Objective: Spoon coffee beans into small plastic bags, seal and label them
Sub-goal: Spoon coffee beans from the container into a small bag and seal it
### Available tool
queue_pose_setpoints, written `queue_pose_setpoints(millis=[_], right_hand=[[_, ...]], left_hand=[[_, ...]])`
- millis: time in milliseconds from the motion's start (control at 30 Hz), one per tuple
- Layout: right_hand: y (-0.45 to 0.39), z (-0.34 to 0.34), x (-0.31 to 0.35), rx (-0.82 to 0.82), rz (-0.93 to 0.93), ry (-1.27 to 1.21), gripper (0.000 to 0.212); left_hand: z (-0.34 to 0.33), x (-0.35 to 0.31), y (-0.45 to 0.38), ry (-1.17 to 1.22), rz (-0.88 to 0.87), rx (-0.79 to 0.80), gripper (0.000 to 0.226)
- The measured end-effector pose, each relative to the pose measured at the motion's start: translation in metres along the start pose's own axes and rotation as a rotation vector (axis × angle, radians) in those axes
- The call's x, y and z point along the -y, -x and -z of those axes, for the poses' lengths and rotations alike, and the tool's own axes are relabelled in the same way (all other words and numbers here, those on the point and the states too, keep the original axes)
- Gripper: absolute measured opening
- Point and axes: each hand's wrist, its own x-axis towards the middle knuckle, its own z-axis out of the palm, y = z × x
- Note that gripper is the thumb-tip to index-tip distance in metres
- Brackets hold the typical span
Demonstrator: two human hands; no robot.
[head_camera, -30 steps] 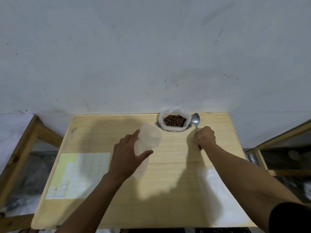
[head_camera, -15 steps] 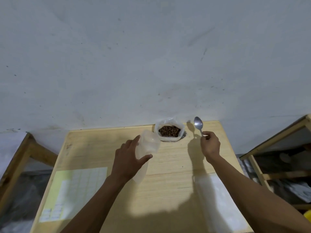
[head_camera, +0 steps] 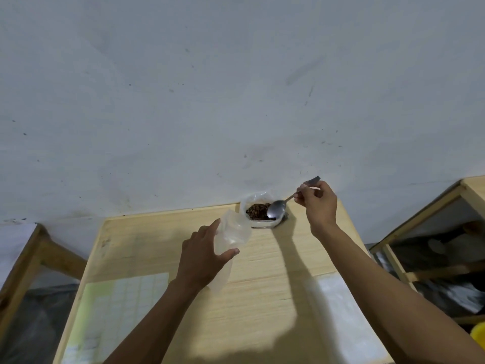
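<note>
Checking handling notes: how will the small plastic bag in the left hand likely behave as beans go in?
The bag looks thin and see-through, so probably floppy. Empty, it is likely very light. Its mouth may sag shut without the left hand.

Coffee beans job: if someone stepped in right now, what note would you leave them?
Left hand: grip on an open, empty small bag, held up over the table.
Right hand: grip on the spoon, bowl dipping into the beans in the big bag at the table's far edge.
Done: nothing bagged that I can see.
Left: scoop, fill, seal, then label from the label sheet.
</note>
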Motion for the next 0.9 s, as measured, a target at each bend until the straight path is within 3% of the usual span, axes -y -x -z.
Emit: queue_pose_setpoints(millis=[167,300,433,633,900], right_hand=[[0.003,-0.020,-0.023,-0.051,-0.013,0.006,0.014],[0.005,-0.022,-0.060,-0.027,-0.081,0.151,0.018],[0.016,-0.026,-0.081,-0.103,-0.190,0.259,0.019],[0.018,-0.034,-0.083,-0.174,-0.388,0.204,0.022],[0.011,-0.025,-0.066,-0.226,-0.407,0.133,0.020]], left_hand=[[0.000,0.009,0.004,-0.015,0.011,-0.004,0.084],[-0.001,0.017,0.007,-0.024,0.025,-0.008,0.085],[-0.004,0.024,0.012,-0.022,0.037,-0.008,0.090],[-0.009,0.026,0.015,-0.033,0.047,0.011,0.089],[-0.011,0.020,0.007,-0.055,0.035,-0.006,0.088]])
